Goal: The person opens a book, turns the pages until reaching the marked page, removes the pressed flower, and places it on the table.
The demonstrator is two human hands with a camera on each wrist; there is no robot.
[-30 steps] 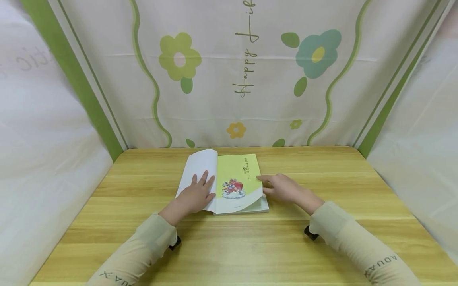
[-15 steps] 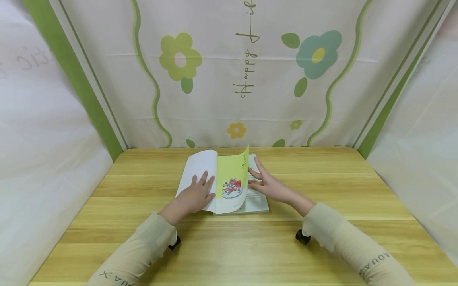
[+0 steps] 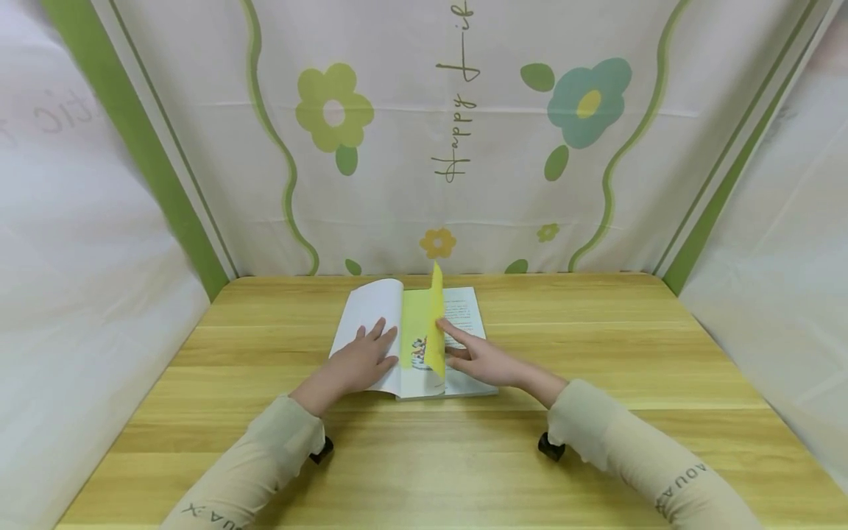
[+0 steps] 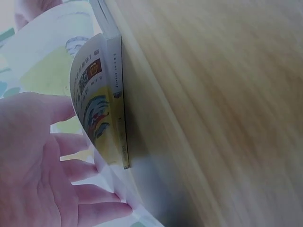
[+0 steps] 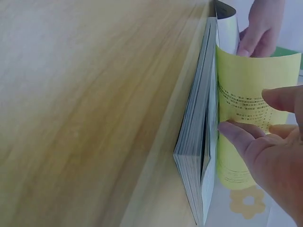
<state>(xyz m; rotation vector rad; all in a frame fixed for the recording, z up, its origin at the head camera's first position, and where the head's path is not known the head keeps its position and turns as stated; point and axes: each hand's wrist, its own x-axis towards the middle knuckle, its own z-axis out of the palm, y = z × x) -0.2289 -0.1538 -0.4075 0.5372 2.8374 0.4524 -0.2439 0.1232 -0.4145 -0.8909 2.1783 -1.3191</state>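
Note:
An open paperback book (image 3: pixel 467 377) lies on the wooden table, its spine and thick page block seen close in the wrist views. My left hand (image 3: pixel 358 362) rests with spread fingers on the white inside of the turned-back cover (image 3: pixel 371 303). In the left wrist view that cover (image 4: pixel 102 123) bows up from the table. My right hand (image 3: pixel 486 361) touches the back of a yellow leaf (image 3: pixel 435 309), which stands almost upright over the book's middle. Lines of small print show on this leaf (image 5: pixel 246 104) in the right wrist view, with fingers and thumb against it.
The wooden table (image 3: pixel 424 471) extends around the book on all sides. A white curtain (image 3: pixel 397 184) with printed flowers hangs behind it, and pale fabric walls (image 3: pixel 86 294) flank both sides.
My right hand has moved left, carrying the yellow leaf from nearly flat to almost upright and uncovering a printed page beneath. The left hand has stayed on the cover.

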